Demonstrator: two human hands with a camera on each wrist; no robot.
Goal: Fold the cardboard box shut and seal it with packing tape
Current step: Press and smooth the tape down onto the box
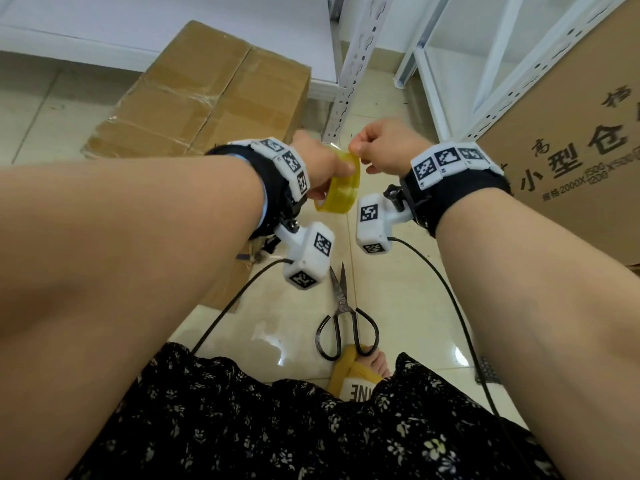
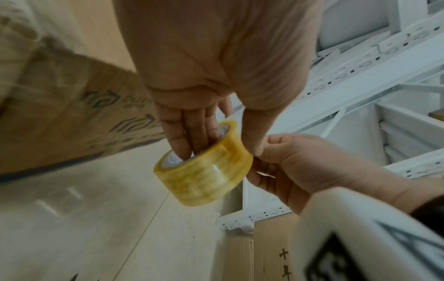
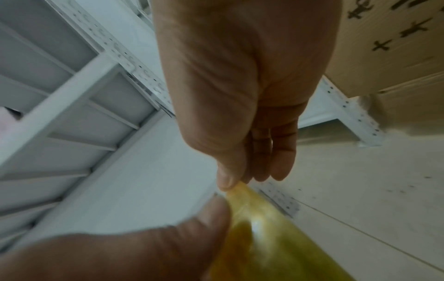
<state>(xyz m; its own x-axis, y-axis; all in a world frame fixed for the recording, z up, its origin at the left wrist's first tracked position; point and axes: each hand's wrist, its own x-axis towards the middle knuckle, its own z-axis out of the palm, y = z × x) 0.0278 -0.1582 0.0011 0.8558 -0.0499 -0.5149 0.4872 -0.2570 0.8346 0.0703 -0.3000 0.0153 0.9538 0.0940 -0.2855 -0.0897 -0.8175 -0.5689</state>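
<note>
A yellowish clear roll of packing tape (image 1: 341, 183) (image 2: 204, 167) (image 3: 259, 237) hangs between my two hands above the tiled floor. My left hand (image 1: 320, 164) (image 2: 192, 140) holds it with fingers through the core and the thumb on the outer face. My right hand (image 1: 377, 154) (image 2: 271, 157) (image 3: 238, 180) pinches the roll's upper edge with thumb and fingertips; whether a loose tape end is lifted I cannot tell. A brown cardboard box (image 1: 207, 95) with old clear tape on its top lies on the floor behind my left arm, its flaps down.
Black scissors (image 1: 346, 320) lie on the tiles below my hands, near a foot in a yellow slipper (image 1: 360, 375). A large printed carton (image 1: 571, 157) stands at the right. White metal shelving uprights (image 1: 356, 67) rise just behind the hands. Two black cables trail from the wrist cameras.
</note>
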